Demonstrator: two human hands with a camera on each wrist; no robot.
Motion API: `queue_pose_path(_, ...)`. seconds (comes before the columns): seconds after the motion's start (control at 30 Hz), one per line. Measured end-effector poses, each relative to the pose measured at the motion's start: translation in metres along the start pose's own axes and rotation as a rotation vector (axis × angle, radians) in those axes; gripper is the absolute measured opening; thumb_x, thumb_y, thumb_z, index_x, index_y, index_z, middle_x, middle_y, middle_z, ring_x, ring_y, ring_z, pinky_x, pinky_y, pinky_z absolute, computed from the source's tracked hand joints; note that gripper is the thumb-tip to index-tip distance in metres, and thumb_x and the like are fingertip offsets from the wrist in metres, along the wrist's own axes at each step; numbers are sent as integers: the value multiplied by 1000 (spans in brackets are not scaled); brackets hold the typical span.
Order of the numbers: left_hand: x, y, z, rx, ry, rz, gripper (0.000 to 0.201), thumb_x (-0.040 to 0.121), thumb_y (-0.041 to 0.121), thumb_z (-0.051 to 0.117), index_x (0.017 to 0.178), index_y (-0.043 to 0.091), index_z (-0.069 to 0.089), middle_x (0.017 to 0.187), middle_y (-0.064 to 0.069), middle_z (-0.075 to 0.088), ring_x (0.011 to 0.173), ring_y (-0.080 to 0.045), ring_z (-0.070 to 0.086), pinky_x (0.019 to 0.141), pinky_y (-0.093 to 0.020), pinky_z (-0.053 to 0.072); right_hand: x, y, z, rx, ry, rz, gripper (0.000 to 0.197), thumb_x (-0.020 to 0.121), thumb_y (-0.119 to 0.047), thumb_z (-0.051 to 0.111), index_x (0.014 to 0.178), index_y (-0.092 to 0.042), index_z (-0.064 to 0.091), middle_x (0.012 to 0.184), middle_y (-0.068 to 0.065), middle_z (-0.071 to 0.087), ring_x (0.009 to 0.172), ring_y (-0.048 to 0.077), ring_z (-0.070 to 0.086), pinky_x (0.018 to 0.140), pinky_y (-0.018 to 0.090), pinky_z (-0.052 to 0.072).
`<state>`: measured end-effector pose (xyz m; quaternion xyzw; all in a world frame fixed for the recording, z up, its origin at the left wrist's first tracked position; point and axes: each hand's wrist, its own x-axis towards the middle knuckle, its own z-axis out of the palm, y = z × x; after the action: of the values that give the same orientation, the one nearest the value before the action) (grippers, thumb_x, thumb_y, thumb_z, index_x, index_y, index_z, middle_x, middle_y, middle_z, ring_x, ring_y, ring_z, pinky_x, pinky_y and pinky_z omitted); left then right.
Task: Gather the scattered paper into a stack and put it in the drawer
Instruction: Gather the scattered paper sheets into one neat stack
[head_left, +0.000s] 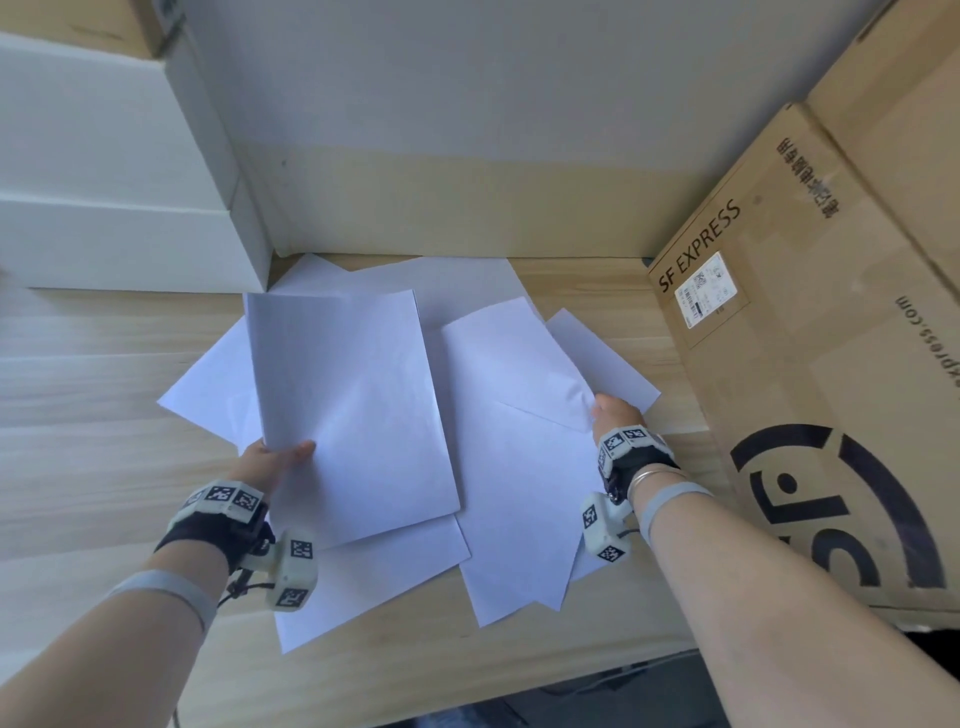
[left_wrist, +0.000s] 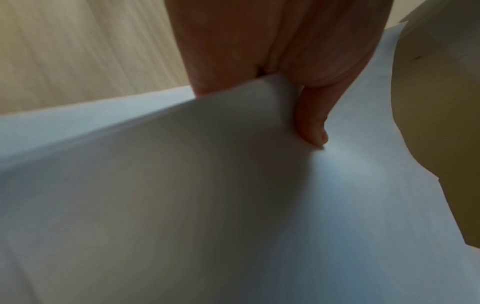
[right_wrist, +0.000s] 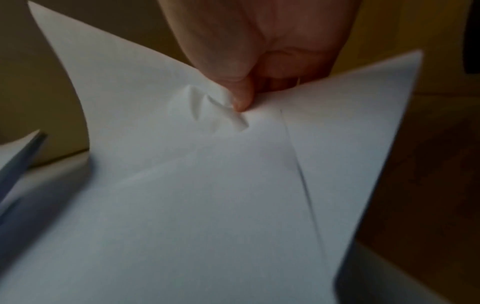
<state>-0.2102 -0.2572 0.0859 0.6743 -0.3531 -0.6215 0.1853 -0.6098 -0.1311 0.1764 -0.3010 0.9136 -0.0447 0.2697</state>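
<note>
Head view: at lower left, a white sheet (head_left: 353, 395) is pinched by the left hand (head_left: 275, 460); at centre right, overlapping sheets (head_left: 514, 384) are pinched by the right hand (head_left: 615, 413). Further papers (head_left: 395, 280) are spread across the bench (head_left: 93, 395) beyond.

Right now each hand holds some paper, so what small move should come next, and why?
Probably bring the right hand with its pinched sheets over onto the sheet held by the left hand. More sheets lie fanned loose on the table, so the two held lots should join first.
</note>
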Motion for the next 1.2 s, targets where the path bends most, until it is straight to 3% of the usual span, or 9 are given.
queue_pose_path(0.1,-4,1,3,19,10,-9,46,79,16,71,120,-2,56,119,-28,60,110,-46,58,98,-57,44,3,-7,2,-133,-84,1,48,100,-40,27,70,-6,42,75,13,50,89,30,52,78,32,37)
queue_pose_path(0.17,-4,1,5,21,8,-10,47,80,16,70,120,-3,56,120,-29,60,109,-45,59,99,-57,44,0,-13,6,-143,-165,-21,35,99,-32,31,98,-8,56,113,18,59,104,30,53,93,34,40)
queue_pose_path(0.23,-4,1,6,22,2,-7,47,80,16,70,120,-4,55,119,-29,60,107,-44,59,98,-57,44,-3,-18,12,-120,-225,-40,43,96,-29,39,135,-12,46,144,11,45,128,29,46,104,33,35)
queue_pose_path(0.3,-3,1,6,26,-2,-13,49,80,17,70,121,-4,56,119,-30,60,107,-45,59,98,-58,44,-6,-22,19,-113,-279,-93,65,90,-40,53,145,-12,32,151,6,35,137,25,37,110,32,32)
queue_pose_path(0.37,-3,0,6,15,-8,-11,48,80,16,70,120,-4,56,117,-30,61,105,-44,59,97,-59,44,-8,-25,27,-153,-307,-148,77,82,-41,66,145,-11,32,150,5,37,137,23,38,110,33,34)
queue_pose_path(0.43,-3,0,6,7,-17,-16,47,80,16,70,120,-4,56,115,-29,61,102,-42,59,98,-59,44,-7,-23,33,-153,-310,-188,66,80,-33,70,137,-11,44,142,7,48,128,25,48,103,31,40)
queue_pose_path(0.57,-6,2,4,-14,-21,-29,47,81,15,69,121,-6,55,111,-26,61,99,-37,59,99,-57,44,-7,-15,24,62,-217,-209,37,89,-15,59,125,-10,56,127,10,61,114,28,58,89,26,42)
queue_pose_path(1.0,-14,13,1,-23,-18,-39,45,82,11,68,121,-5,54,116,-28,60,106,-44,58,99,-57,43,-1,4,-25,464,143,-54,34,89,-3,46,119,-7,60,115,15,65,88,22,55,76,24,40)
queue_pose_path(1.2,-18,12,2,-3,-22,-48,46,81,12,68,121,-5,55,114,-28,60,108,-46,58,98,-58,43,-2,19,-11,142,-164,-20,25,85,-16,57,107,-13,66,100,9,66,100,27,64,83,28,47)
